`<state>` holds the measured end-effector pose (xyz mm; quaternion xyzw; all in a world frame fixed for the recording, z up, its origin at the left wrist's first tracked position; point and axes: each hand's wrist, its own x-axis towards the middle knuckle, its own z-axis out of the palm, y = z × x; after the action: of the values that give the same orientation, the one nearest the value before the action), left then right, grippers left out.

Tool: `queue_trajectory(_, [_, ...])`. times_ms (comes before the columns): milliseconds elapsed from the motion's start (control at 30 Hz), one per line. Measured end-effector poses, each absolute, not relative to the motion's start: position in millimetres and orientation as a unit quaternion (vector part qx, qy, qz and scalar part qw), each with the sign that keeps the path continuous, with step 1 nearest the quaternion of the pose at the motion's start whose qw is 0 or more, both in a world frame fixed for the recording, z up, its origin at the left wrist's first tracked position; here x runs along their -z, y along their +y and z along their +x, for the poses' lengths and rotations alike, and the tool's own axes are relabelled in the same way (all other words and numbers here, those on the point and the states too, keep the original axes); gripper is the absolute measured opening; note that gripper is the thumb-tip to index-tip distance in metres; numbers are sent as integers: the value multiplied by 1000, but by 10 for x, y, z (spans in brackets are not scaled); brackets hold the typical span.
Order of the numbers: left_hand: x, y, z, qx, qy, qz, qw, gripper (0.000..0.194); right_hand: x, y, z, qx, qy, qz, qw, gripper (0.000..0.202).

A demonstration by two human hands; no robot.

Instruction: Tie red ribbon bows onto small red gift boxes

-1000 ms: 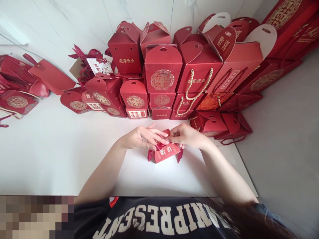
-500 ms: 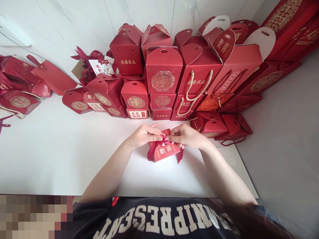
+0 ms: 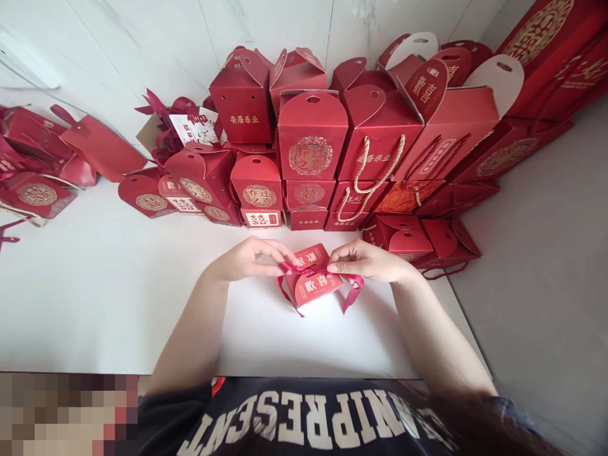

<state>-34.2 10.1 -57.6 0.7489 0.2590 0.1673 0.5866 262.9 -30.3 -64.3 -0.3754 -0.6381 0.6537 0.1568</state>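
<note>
A small red gift box [image 3: 317, 290] with white characters sits on the white table in front of me. Across its top runs a dark red ribbon [image 3: 311, 272], crossed or knotted at the middle. My left hand [image 3: 251, 258] pinches the ribbon at the box's left side. On the right, my right hand [image 3: 358, 260] grips the other side of the ribbon between thumb and fingers. Both sides are drawn outward, and loose ends hang down at the left and right of the box.
Stacked red gift boxes [image 3: 311, 149] stand along the tiled wall, some with rope handles. More red boxes [image 3: 38, 190] lie at the far left. A bundle of ribbons [image 3: 166, 126] is behind the left stack. The table's right edge meets a grey wall [image 3: 546, 285].
My hands have moved apart from the box's middle, the left one farther. The ribbon now stretches sideways across the top, and more of the box's lid shows.
</note>
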Motion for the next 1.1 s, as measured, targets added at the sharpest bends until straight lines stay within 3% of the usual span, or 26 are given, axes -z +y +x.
queue_trajectory(100, [499, 129, -613, -85, 274, 755, 590, 19, 657, -322, 2634, -660, -635, -368, 159, 38])
queue_trajectory(233, [502, 102, -656, 2, 302, 727, 617, 41, 655, -334, 2610, -657, -636, -369, 163, 37])
queue_trajectory(433, [575, 12, -386, -43, 402, 712, 573, 30, 642, -352, 2577, -656, -630, -382, 167, 39])
queue_trajectory(700, [575, 3, -444, 45, 315, 694, 646, 20, 719, -346, 2573, -590, -645, -447, 191, 45])
queue_trajectory(933, [656, -56, -216, -244, 230, 753, 567, 9, 772, -339, 2504, -595, -642, -451, 176, 45])
queue_trajectory(1100, [797, -82, -34, -237, 252, 750, 564, 15, 773, -336, 2490, -598, -640, -447, 180, 47])
